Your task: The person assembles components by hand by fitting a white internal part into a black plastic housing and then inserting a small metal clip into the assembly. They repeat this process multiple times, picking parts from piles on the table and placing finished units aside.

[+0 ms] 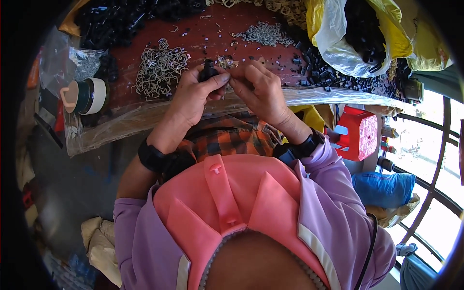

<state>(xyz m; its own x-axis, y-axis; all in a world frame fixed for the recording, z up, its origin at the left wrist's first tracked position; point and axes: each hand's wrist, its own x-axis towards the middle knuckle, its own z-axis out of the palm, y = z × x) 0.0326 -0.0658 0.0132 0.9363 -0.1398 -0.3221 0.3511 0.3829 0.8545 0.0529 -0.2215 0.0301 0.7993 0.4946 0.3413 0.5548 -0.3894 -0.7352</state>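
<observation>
My left hand [191,96] is closed around a black cylindrical plastic part [208,69], which stands up between the thumb and fingers. Close beside it, my right hand [264,93] has thumb and fingertips pinched together; whatever they hold is too small or hidden to make out. Both hands are over the front edge of a red table [123,92]. Left of them lies a heap of bent metal clips [161,71]. Farther back sits a pile of small grey metal pieces [267,34], and small black plastic pieces [325,71] are scattered to the right.
Black plastic parts [130,18] are heaped at the back left, brassy metal pieces [285,8] at the back. A yellow and white bag [333,41] of black parts stands right. A tape roll [98,96] sits at the left. A red plastic stool [360,134] is below the right edge.
</observation>
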